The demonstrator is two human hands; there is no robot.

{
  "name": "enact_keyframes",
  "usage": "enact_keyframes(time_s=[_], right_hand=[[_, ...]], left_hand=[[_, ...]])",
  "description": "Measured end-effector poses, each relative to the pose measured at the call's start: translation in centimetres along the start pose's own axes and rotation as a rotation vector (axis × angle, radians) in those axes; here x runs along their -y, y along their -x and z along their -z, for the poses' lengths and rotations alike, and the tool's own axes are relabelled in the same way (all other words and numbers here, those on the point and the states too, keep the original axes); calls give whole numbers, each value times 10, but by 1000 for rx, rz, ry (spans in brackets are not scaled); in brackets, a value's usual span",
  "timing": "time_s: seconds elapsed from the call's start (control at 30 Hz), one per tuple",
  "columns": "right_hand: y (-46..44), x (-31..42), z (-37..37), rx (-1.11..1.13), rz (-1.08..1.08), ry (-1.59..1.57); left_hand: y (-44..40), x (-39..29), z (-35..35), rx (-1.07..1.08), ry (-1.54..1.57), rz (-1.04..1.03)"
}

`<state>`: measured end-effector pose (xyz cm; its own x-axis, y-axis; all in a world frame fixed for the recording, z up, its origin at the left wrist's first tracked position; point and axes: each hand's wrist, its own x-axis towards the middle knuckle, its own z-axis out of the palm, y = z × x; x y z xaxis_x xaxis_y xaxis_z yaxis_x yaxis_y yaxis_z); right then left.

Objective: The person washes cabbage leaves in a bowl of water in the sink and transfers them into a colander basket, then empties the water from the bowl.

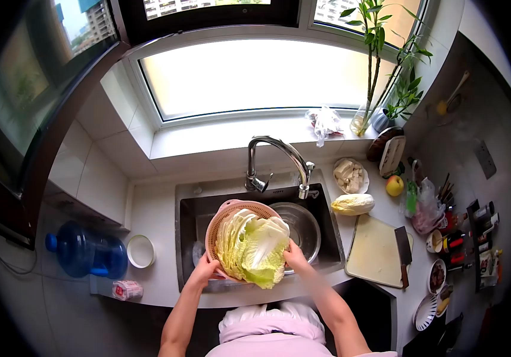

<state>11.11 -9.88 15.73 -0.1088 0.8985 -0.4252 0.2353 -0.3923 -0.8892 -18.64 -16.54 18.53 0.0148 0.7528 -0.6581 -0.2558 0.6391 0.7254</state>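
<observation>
A pink colander (212, 228) heaped with pale green napa cabbage leaves (261, 244) is over the left and middle part of the sink (185, 215). My left hand (206, 269) is closed on the colander's near left rim. On the right side, my right hand (294, 257) is closed at the colander's edge, beside the outermost leaf; the leaves hide most of the rim there. Partly behind the colander, a round metal basin (310, 229) sits in the sink. The chrome faucet (276, 143) arches above, at the back.
Right of the sink are a cutting board (371, 250) with a cleaver (403, 250), a small napa cabbage (352, 204), a plate of white chunks (351, 175) and an apple (394, 185). On the left are a white bowl (141, 251) and a blue water jug (89, 250).
</observation>
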Motion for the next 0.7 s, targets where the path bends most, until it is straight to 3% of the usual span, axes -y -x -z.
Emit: enact_keyframes(time_s=[0.07, 0.1, 0.17, 0.23, 0.3, 0.4, 0.47, 0.5, 0.57, 0.7], right_hand=[[7, 8, -3, -22, 9, 8], [9, 12, -4, -53, 22, 11], [16, 24, -10, -87, 35, 20], [20, 25, -18, -128, 43, 29], [21, 20, -24, -215, 92, 24], [26, 3, -29, -247, 118, -16], [35, 6, -27, -266, 51, -58], [38, 4, -26, -266, 41, -60], [40, 1, -24, -306, 135, 20], [38, -4, -9, -364, 216, 313]], left_hand=[[7, -18, -3, -70, -111, -229], [9, -28, -7, -73, -112, -234], [14, -44, -22, -534, -694, -811], [21, -54, -45, -149, -465, -639], [0, -25, -56, -268, -875, -407], [-50, 7, -40, -253, -830, -406], [-60, 0, -41, -15, -390, -266], [-67, 1, -39, -15, -393, -257], [-97, 3, -33, 142, -273, 222], [-116, 26, -36, 209, -145, 383]])
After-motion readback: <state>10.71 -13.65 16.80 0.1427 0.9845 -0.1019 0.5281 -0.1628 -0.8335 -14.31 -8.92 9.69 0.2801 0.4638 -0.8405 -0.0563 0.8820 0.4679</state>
